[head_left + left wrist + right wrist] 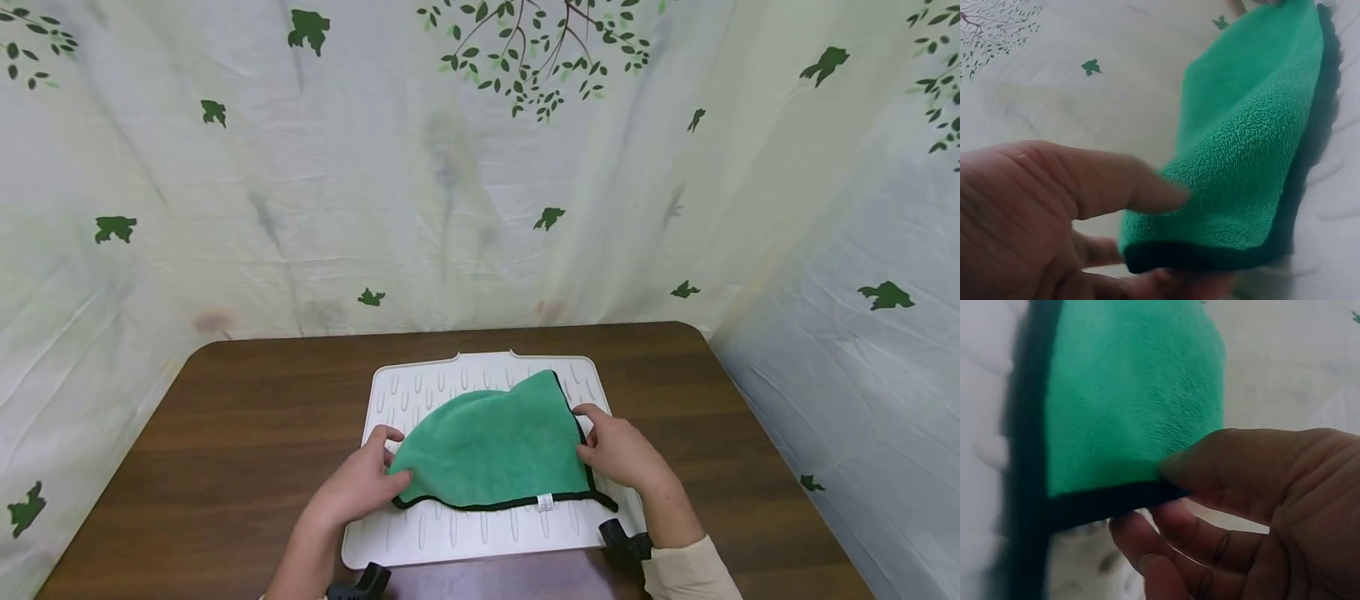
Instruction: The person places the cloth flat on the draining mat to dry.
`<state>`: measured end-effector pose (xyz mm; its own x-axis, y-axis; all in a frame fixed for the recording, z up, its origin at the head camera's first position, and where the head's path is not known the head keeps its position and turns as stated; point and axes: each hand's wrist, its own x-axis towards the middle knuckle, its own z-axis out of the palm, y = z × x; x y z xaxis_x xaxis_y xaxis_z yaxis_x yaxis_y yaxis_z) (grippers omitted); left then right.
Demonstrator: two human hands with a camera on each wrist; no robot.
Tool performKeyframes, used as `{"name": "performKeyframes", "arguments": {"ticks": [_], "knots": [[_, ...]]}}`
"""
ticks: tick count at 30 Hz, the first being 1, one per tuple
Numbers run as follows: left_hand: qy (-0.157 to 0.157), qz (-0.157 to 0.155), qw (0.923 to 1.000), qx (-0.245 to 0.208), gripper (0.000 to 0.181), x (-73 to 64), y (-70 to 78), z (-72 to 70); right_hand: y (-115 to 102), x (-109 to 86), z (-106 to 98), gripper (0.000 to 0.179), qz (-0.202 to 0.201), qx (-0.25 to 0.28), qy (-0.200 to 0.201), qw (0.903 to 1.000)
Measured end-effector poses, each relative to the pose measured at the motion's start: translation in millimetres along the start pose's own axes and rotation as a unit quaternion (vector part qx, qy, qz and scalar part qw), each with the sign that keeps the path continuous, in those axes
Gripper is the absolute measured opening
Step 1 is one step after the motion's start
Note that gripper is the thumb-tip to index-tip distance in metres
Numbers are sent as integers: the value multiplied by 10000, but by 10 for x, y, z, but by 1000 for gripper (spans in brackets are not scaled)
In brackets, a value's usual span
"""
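Note:
A green towel (491, 446) with black edging and a small white tag lies spread over a white ribbed tray (435, 546). My left hand (363, 477) pinches its left end; in the left wrist view the thumb (1147, 190) lies on top of the fuzzy cloth, with fingers beneath. At the towel's right side, my right hand (618, 446) pinches the black edge between thumb and fingers, as the right wrist view shows with the thumb (1210, 464) over the border. A raised fold of the towel hides part of the tray behind it.
The tray rests on a dark brown wooden table (247, 433). Behind and beside the table hangs a pale curtain (360, 183) printed with green leaves and branches. Black straps with small devices (626, 540) sit at both wrists.

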<state>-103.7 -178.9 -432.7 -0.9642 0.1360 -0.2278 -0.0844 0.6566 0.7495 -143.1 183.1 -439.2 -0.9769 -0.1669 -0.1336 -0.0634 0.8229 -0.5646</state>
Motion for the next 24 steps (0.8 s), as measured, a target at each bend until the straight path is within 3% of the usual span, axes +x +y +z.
{"name": "performKeyframes", "arguments": {"ticks": [5, 9, 15, 19, 24], "knots": [[-312, 83, 9995, 40, 71, 15, -41, -7, -11, 12, 29, 67, -38, 123, -182, 9998], [-647, 181, 9970, -396, 79, 0, -70, -60, 2, -4, -14, 73, -45, 224, -263, 9994], [-1363, 59, 9865, -911, 96, -39, -168, -144, 79, -63, -112, 74, 75, 279, -492, 9984], [-1351, 8, 9861, -967, 92, 18, -224, -94, 100, -35, -74, 73, 98, 287, -640, 9975], [-972, -203, 9797, -1743, 62, 144, -275, 23, 87, 70, 48, 65, -73, 694, 135, 9975]]}}
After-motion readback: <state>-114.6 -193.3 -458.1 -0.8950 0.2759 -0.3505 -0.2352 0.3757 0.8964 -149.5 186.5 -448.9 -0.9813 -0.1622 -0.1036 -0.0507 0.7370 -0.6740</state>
